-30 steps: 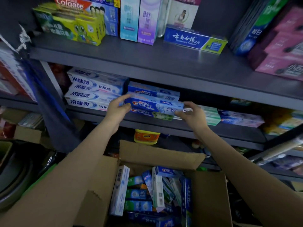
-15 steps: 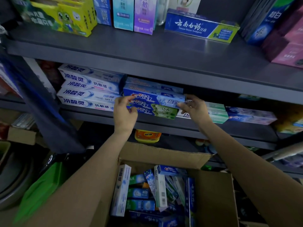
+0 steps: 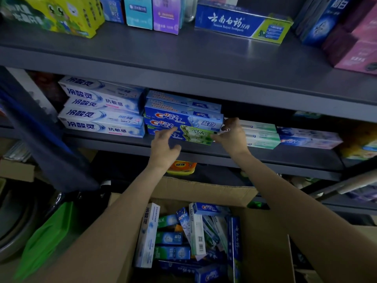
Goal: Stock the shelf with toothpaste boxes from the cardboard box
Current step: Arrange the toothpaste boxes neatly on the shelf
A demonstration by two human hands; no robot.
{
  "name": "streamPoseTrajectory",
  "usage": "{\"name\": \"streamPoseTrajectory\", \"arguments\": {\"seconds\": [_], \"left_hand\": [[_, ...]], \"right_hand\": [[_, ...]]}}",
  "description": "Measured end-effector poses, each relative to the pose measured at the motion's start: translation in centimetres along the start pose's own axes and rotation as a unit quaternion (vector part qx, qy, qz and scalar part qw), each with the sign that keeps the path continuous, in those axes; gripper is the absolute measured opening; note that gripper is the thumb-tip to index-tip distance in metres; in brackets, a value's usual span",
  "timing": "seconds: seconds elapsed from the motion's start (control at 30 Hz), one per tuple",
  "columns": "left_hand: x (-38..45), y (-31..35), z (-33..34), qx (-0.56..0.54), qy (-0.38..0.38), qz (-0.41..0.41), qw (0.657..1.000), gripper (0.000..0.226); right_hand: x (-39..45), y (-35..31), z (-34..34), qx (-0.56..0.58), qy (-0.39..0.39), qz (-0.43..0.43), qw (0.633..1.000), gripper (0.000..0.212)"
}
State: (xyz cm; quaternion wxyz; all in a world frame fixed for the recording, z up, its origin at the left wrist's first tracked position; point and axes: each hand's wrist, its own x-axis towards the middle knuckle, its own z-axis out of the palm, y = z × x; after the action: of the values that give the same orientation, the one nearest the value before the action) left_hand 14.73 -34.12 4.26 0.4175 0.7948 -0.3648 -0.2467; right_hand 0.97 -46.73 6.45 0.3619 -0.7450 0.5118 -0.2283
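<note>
- Right now both of my hands are up at the middle shelf [image 3: 204, 155], at the stack of Crest toothpaste boxes [image 3: 183, 119].
- Left hand [image 3: 164, 148]: fingers loosely spread, index tip touching the front face of the lower Crest box; thumb apart, nothing pinched.
- Right hand [image 3: 231, 135]: fingers curled at the right end of the stack, tips touching the green-ended Crest box [image 3: 195, 135]; can't tell whether it really grips it or only presses on it.
- Crest stack sits several boxes high, lying flat, long faces to the front, on the middle shelf.
- White-blue toothpaste boxes [image 3: 102, 111] stacked just beside the Crest stack on its left, touching or nearly so.
- White-green boxes [image 3: 262, 135] behind and right of my right hand, same shelf; another pale Crest box [image 3: 310, 138] further right.
- Top shelf [image 3: 183, 58]: blue-green Yunnan Baiyao box [image 3: 242, 22] lying flat, yellow-green frog pack [image 3: 61, 16] at left, pink boxes [image 3: 355, 43] at right.
- Cardboard box [image 3: 265, 242] open below, between my forearms, flaps up; holds a jumble of toothpaste boxes [image 3: 191, 237], some upright, some flat.
- One white-blue box [image 3: 146, 235] stands on end at the carton's left side.
- Green bag [image 3: 47, 237] at lower left, orange-yellow tub [image 3: 181, 167] under the middle shelf.
</note>
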Motion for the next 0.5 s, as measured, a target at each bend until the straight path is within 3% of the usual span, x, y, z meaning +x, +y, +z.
{"name": "streamPoseTrajectory", "arguments": {"seconds": [0.13,0.3,0.37,0.5], "left_hand": [[0.2,-0.4,0.8,-0.010,-0.025,-0.041,0.999,0.053],[0.8,-0.9,1.3,-0.104,-0.020,-0.112,0.988,0.053],[0.8,-1.1,1.4,-0.135,-0.009,-0.117,0.984,0.054],[0.9,-1.2,1.4,-0.196,0.033,-0.127,0.972,0.049]], "right_hand": [[-0.4,0.4,1.2,-0.046,0.000,-0.018,0.999,0.044],[-0.7,0.6,2.3,0.021,0.008,0.024,0.999,0.023],[-1.8,1.4,3.0,-0.007,0.006,0.019,1.000,0.018],[-3.7,2.2,4.7,-0.040,-0.070,-0.017,0.997,0.025]]}}
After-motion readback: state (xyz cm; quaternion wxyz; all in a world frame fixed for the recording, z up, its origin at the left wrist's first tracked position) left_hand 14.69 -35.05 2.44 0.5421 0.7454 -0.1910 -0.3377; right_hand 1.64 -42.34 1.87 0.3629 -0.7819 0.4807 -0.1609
